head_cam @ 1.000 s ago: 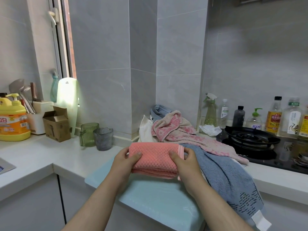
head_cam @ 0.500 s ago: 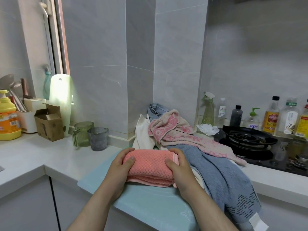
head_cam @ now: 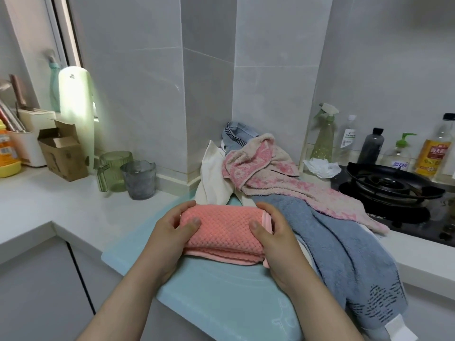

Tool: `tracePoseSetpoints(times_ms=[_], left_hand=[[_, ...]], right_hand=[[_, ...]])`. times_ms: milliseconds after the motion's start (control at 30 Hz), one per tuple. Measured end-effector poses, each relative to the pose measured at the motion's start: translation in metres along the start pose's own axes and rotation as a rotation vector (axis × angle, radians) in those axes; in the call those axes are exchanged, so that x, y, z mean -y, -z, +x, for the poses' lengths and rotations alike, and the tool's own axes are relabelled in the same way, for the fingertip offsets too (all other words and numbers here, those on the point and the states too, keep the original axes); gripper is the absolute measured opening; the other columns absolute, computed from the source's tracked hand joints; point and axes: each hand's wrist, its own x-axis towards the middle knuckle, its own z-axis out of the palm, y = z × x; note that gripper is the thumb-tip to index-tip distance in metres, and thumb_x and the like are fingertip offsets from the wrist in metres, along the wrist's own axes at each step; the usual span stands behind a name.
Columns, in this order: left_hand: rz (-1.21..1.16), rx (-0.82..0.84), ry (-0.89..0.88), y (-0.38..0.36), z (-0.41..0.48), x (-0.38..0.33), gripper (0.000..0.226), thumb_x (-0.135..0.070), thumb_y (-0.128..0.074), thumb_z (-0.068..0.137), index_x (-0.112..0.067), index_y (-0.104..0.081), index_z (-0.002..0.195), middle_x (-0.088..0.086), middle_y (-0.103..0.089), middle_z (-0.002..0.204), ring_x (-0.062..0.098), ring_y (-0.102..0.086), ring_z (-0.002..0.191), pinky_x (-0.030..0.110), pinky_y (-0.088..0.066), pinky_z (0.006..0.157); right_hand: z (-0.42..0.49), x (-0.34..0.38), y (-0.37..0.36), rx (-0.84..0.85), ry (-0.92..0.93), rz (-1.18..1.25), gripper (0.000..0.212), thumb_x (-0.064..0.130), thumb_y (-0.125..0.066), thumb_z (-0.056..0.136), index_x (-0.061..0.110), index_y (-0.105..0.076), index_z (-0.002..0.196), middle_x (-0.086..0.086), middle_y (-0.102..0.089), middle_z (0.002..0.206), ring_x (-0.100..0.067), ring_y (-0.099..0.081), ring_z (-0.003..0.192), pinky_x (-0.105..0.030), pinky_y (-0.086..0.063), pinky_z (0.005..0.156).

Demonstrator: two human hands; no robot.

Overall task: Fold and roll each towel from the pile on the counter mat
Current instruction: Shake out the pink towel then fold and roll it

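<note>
Pale blue mat (head_cam: 221, 299) lies nearest, on the white bench (head_cam: 61, 207), its near edge jutting past the bench front. On the mat: coral waffle towel (head_cam: 221, 232), folded into a thick layered band running left to right. Left hand (head_cam: 170, 232) grips its left end, thumb on top, fingers curled round the far edge. Right hand (head_cam: 273, 237) grips the right end the same way, thumb pressed on top.

Just right of that, blue towel (head_cam: 344, 254) drapes off the mat and hangs over the bench front. Behind it the pile: pink patterned towel (head_cam: 278, 183) crumpled on top, cream cloth (head_cam: 211, 185) at its left, grey-blue striped cloth (head_cam: 236, 134) against the wall corner.

Left along the bench: grey cup (head_cam: 140, 179) touching a green cup (head_cam: 115, 168), then an open cardboard box (head_cam: 64, 153). Far right: gas burner (head_cam: 389, 185), crumpled tissue (head_cam: 321, 167), spray bottle (head_cam: 323, 136).
</note>
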Motion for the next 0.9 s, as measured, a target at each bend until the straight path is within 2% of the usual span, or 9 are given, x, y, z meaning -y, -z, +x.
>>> tracePoseSetpoints(times_ms=[100, 233, 367, 467, 600, 700, 800, 833, 900], left_hand=[[0.015, -0.022, -0.013, -0.001, -0.008, -0.010, 0.052, -0.045, -0.078, 0.061, -0.040, -0.068, 0.112, -0.009, -0.065, 0.121, 0.013, -0.061, 0.112, 0.037, -0.048, 0.101], [0.051, -0.049, -0.008, -0.004, -0.003, -0.009, 0.064, -0.046, -0.079, 0.047, -0.041, -0.068, 0.110, -0.014, -0.066, 0.116, 0.010, -0.062, 0.110, 0.034, -0.049, 0.097], [0.104, -0.059, -0.004, -0.002, -0.005, -0.006, 0.065, -0.045, -0.076, 0.050, -0.046, -0.065, 0.113, -0.016, -0.064, 0.120, 0.012, -0.059, 0.115, 0.043, -0.044, 0.105], [0.122, -0.070, 0.020, -0.003, -0.008, -0.008, 0.070, -0.043, -0.074, 0.047, -0.048, -0.063, 0.117, -0.018, -0.062, 0.122, 0.009, -0.058, 0.115, 0.043, -0.042, 0.106], [0.162, -0.171, 0.042, -0.008, -0.005, -0.010, 0.073, -0.034, -0.078, 0.055, -0.054, -0.055, 0.121, -0.015, -0.064, 0.114, 0.004, -0.064, 0.100, 0.029, -0.048, 0.087], [0.194, -0.233, 0.055, -0.011, -0.007, -0.012, 0.063, -0.027, -0.080, 0.063, -0.048, -0.055, 0.117, -0.010, -0.065, 0.108, 0.002, -0.066, 0.089, 0.021, -0.048, 0.076], [0.270, -0.243, 0.049, -0.016, -0.006, -0.016, 0.045, -0.010, -0.078, 0.079, -0.041, -0.063, 0.109, -0.025, -0.066, 0.106, -0.010, -0.062, 0.088, 0.002, -0.044, 0.071], [0.277, -0.243, 0.072, -0.016, -0.006, -0.018, 0.043, -0.009, -0.074, 0.081, -0.041, -0.065, 0.108, -0.027, -0.066, 0.106, -0.012, -0.062, 0.090, 0.001, -0.044, 0.073], [0.304, -0.230, 0.121, -0.016, -0.007, -0.020, 0.041, -0.016, -0.074, 0.084, -0.046, -0.065, 0.110, -0.025, -0.065, 0.114, -0.010, -0.059, 0.103, 0.012, -0.044, 0.088]], right_hand=[[-0.006, 0.007, 0.000, -0.014, 0.018, 0.029, 0.038, 0.017, -0.063, 0.092, 0.049, -0.060, 0.113, 0.010, -0.063, 0.122, -0.011, -0.061, 0.112, -0.045, -0.049, 0.100], [-0.001, 0.008, 0.000, 0.001, -0.032, 0.014, 0.036, 0.025, -0.065, 0.090, 0.050, -0.059, 0.116, 0.015, -0.061, 0.123, -0.007, -0.060, 0.113, -0.043, -0.049, 0.101], [-0.005, 0.013, 0.002, 0.045, -0.119, 0.041, 0.054, 0.031, -0.062, 0.071, 0.060, -0.054, 0.116, 0.020, -0.055, 0.127, -0.010, -0.056, 0.117, -0.047, -0.046, 0.103], [-0.004, 0.011, 0.005, 0.072, -0.131, 0.025, 0.062, 0.019, -0.061, 0.081, 0.066, -0.047, 0.119, 0.026, -0.051, 0.131, -0.010, -0.054, 0.120, -0.047, -0.044, 0.104], [0.001, 0.006, 0.007, 0.055, -0.140, 0.034, 0.066, 0.010, -0.064, 0.088, 0.063, -0.044, 0.122, 0.020, -0.056, 0.130, -0.004, -0.060, 0.113, -0.042, -0.049, 0.100], [0.002, 0.004, 0.006, -0.014, -0.145, 0.044, 0.053, 0.015, -0.070, 0.084, 0.053, -0.050, 0.114, 0.026, -0.062, 0.115, 0.002, -0.064, 0.101, -0.028, -0.055, 0.091], [0.004, 0.011, 0.006, -0.049, -0.161, 0.052, 0.046, 0.025, -0.069, 0.078, 0.043, -0.052, 0.116, 0.036, -0.061, 0.109, 0.011, -0.061, 0.100, -0.010, -0.052, 0.078], [0.004, 0.013, 0.007, -0.056, -0.176, 0.049, 0.046, 0.025, -0.068, 0.078, 0.040, -0.053, 0.119, 0.033, -0.063, 0.110, 0.012, -0.061, 0.100, -0.007, -0.050, 0.075], [0.002, 0.017, 0.006, -0.048, -0.218, 0.019, 0.046, 0.029, -0.066, 0.081, 0.035, -0.054, 0.124, 0.023, -0.065, 0.117, 0.011, -0.060, 0.103, -0.007, -0.049, 0.077]])
